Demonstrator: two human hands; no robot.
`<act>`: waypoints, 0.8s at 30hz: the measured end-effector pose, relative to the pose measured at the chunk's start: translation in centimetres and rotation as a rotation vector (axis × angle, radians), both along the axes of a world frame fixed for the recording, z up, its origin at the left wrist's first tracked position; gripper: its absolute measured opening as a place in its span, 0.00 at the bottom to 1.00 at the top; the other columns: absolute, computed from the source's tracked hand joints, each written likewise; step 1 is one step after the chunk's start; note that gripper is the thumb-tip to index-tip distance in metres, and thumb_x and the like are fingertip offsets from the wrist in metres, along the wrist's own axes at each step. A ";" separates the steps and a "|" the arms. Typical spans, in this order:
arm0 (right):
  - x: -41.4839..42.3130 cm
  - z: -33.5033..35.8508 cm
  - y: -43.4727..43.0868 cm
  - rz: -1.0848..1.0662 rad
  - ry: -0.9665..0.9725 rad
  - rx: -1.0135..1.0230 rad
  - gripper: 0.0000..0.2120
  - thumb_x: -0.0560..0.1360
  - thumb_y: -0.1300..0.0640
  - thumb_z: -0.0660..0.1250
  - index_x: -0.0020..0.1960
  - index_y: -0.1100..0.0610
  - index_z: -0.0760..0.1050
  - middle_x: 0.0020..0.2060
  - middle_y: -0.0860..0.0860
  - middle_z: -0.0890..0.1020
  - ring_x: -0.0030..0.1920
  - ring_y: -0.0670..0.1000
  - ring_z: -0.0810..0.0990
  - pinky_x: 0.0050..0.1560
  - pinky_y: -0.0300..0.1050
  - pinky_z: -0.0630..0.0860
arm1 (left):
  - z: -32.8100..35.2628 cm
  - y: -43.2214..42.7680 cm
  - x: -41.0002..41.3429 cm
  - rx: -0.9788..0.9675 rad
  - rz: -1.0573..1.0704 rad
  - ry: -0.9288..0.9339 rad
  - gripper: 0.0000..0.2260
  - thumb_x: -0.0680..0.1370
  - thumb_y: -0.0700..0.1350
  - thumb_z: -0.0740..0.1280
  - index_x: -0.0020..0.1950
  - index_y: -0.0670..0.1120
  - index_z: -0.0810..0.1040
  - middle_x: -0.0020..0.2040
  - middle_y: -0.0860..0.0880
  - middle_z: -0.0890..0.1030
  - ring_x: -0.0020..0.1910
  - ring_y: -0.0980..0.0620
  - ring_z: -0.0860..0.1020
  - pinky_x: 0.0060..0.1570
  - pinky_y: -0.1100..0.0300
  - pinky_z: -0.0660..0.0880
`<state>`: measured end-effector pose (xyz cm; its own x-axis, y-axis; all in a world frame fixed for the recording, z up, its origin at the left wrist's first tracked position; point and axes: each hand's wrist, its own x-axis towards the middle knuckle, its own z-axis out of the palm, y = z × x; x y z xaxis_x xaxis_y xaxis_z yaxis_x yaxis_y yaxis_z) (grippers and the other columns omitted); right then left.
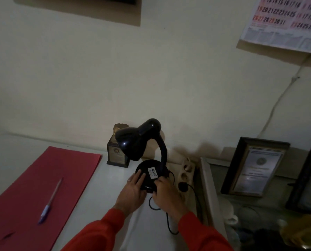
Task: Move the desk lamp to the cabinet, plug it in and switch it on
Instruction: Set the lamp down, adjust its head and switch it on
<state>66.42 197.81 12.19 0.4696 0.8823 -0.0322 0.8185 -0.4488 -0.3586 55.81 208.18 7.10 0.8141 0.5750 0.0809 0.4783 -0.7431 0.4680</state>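
A black desk lamp with a bent neck and a round base stands on a white surface near the wall, unlit. My left hand rests on the left side of the base with its fingers flat. My right hand grips the base's right front edge. The lamp's black cord loops behind my right hand, and a black plug sits in a cream power strip just right of the base.
A red folder with a purple pen lies to the left. A small trophy stands behind the lamp. Framed certificates lean against the wall on the right. A calendar hangs above.
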 end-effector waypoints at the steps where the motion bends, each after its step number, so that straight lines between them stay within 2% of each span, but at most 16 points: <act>1: -0.2 -0.4 -0.2 0.016 -0.029 -0.009 0.18 0.77 0.59 0.60 0.66 0.61 0.70 0.65 0.55 0.71 0.66 0.56 0.68 0.68 0.48 0.70 | 0.1 0.0 0.0 0.016 -0.002 0.003 0.27 0.78 0.46 0.61 0.75 0.41 0.57 0.77 0.39 0.58 0.75 0.40 0.59 0.74 0.52 0.58; 6: -0.1 -1.2 -0.5 0.041 -0.130 -0.020 0.17 0.76 0.60 0.61 0.64 0.61 0.71 0.65 0.54 0.70 0.65 0.56 0.69 0.67 0.47 0.70 | 0.2 -0.1 0.4 0.110 -0.013 -0.012 0.24 0.75 0.41 0.64 0.70 0.35 0.66 0.70 0.33 0.68 0.69 0.35 0.68 0.70 0.45 0.66; 11: 0.0 -1.3 -0.2 0.043 -0.191 -0.043 0.13 0.74 0.62 0.61 0.58 0.59 0.73 0.60 0.55 0.74 0.60 0.57 0.71 0.62 0.48 0.70 | 0.8 -0.4 1.0 0.126 0.066 0.151 0.27 0.78 0.46 0.57 0.76 0.42 0.55 0.78 0.41 0.56 0.74 0.42 0.62 0.72 0.52 0.60; 16: -0.1 -1.2 -0.1 0.042 -0.194 -0.056 0.13 0.74 0.61 0.62 0.57 0.60 0.73 0.60 0.56 0.73 0.59 0.57 0.71 0.60 0.49 0.72 | 1.4 -0.4 0.7 0.085 0.024 0.117 0.27 0.77 0.42 0.58 0.75 0.41 0.55 0.77 0.41 0.56 0.75 0.44 0.58 0.76 0.55 0.55; 18: 0.0 -1.0 -0.2 0.039 -0.178 -0.061 0.13 0.73 0.61 0.63 0.58 0.60 0.73 0.60 0.56 0.73 0.59 0.57 0.71 0.61 0.50 0.72 | 1.7 -0.4 0.5 0.053 0.012 0.124 0.28 0.77 0.41 0.59 0.75 0.41 0.54 0.78 0.41 0.55 0.75 0.44 0.58 0.75 0.55 0.57; 22: 0.0 -0.2 -0.4 0.044 -0.143 -0.069 0.12 0.73 0.61 0.63 0.56 0.62 0.74 0.60 0.56 0.73 0.59 0.57 0.72 0.59 0.49 0.72 | 2.5 -0.6 -0.2 0.022 0.000 0.183 0.30 0.76 0.41 0.61 0.76 0.44 0.54 0.78 0.44 0.54 0.69 0.42 0.67 0.68 0.52 0.68; 24: 0.1 0.2 -0.6 0.045 -0.111 -0.076 0.13 0.73 0.60 0.63 0.56 0.62 0.75 0.60 0.57 0.74 0.59 0.58 0.73 0.58 0.49 0.73 | 3.1 -0.9 -0.7 0.024 0.004 0.231 0.29 0.76 0.42 0.61 0.75 0.45 0.55 0.78 0.45 0.54 0.67 0.42 0.69 0.66 0.51 0.69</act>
